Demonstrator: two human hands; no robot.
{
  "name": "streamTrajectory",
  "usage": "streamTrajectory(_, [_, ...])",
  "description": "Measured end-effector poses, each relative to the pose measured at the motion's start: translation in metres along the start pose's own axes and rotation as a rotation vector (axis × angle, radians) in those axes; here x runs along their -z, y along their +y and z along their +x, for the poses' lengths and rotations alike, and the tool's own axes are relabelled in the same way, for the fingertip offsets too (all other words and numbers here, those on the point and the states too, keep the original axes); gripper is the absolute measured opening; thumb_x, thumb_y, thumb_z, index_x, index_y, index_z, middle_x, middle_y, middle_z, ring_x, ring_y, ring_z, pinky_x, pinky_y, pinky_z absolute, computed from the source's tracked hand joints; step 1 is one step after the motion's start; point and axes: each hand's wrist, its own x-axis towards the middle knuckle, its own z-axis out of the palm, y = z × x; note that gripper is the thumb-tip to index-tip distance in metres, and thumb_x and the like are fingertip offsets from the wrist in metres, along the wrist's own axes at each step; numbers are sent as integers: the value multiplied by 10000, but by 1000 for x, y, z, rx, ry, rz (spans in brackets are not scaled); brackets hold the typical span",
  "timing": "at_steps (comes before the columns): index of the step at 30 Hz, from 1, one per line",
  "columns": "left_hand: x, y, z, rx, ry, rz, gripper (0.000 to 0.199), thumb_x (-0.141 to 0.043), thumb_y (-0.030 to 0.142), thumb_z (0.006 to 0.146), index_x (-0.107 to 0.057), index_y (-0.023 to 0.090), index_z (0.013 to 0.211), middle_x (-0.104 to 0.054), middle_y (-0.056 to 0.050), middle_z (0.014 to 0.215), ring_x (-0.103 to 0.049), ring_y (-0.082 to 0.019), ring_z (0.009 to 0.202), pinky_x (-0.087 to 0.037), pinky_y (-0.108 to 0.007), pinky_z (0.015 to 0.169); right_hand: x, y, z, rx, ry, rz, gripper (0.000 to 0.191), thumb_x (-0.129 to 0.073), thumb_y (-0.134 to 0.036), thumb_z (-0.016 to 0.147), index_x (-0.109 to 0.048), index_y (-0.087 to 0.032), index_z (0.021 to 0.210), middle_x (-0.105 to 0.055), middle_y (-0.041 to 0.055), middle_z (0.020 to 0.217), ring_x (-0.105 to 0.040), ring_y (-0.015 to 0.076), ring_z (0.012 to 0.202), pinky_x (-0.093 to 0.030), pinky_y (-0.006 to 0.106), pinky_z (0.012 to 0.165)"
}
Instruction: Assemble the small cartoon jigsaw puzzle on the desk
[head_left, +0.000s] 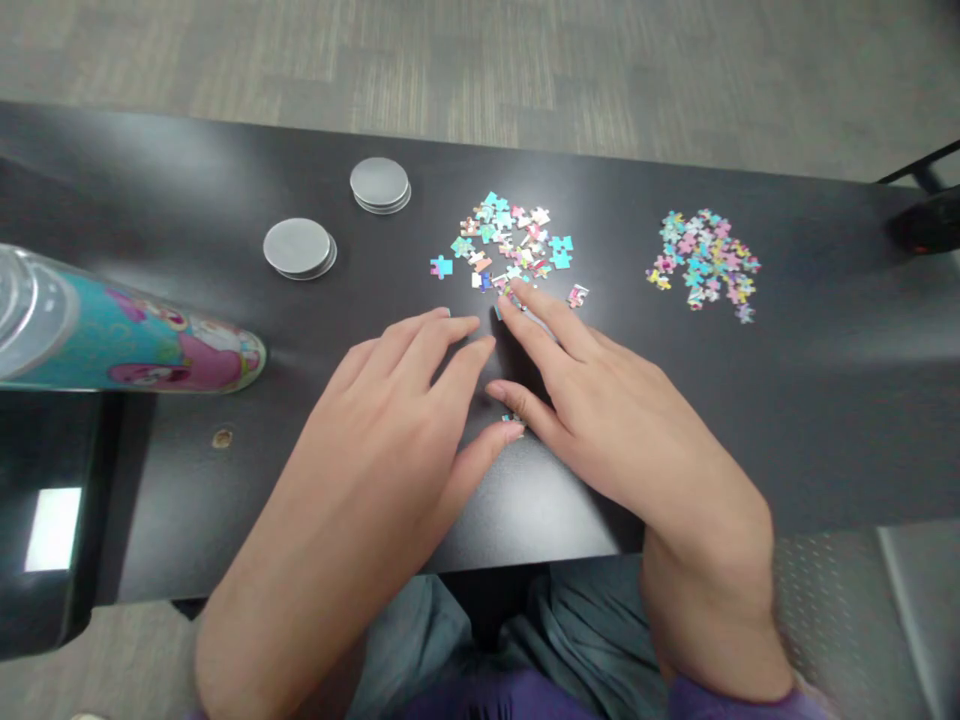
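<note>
My left hand (390, 415) is over the middle of the table with its fingers spread and nothing visibly gripped. Its thumb tip is beside a small jigsaw piece (510, 418), partly covered. My right hand (600, 385) also has its fingers stretched out, and its fingertips rest at the near edge of a loose pile of jigsaw pieces (517, 240). Some pieces under those fingertips are hidden. One single piece (577, 296) lies just right of that pile, and another piece (441, 267) lies at its left.
A second pile of jigsaw pieces (705, 258) is at the right. Two stacks of round grey discs, one nearer (297, 247) and one farther (379, 183), stand at the left. A tall printed canister (165, 335) rises at the far left above a black glossy object (45, 480).
</note>
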Motion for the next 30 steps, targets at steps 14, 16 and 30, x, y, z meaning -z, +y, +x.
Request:
streamTrajectory(14, [-4, -10, -1, 27, -13, 55, 620, -621, 497, 1287, -722, 73, 1728, -692, -354, 1842, -691, -633, 1694, -630, -942, 1340, 2, 7, -3, -51, 16, -26, 1030, -638, -825, 1261, -440, -216, 2068, -323, 174, 2155, -674, 612, 1784, -709, 848, 1356])
streamTrajectory(16, [-5, -10, -2, 20, -10, 63, 627, -636, 482, 1280, -698, 66, 1746, -662, -369, 1867, -654, -633, 1738, -614, -938, 1362, 2, 7, -1, -43, 9, -17, 1036, -599, -829, 1278, -388, -225, 2093, -395, 147, 2133, -656, 579, 1809, -708, 817, 1374])
streamTrajectory(30, [-13, -12, -6, 39, -23, 24, 710, -749, 481, 1230, -631, 161, 1852, -576, -329, 1958, -511, -614, 1873, -518, -905, 1478, 14, 8, 9, 83, -35, 102, 591, -686, -568, 1277, -755, -334, 1815, -763, 153, 1865, -794, 499, 1674, -692, 800, 1404])
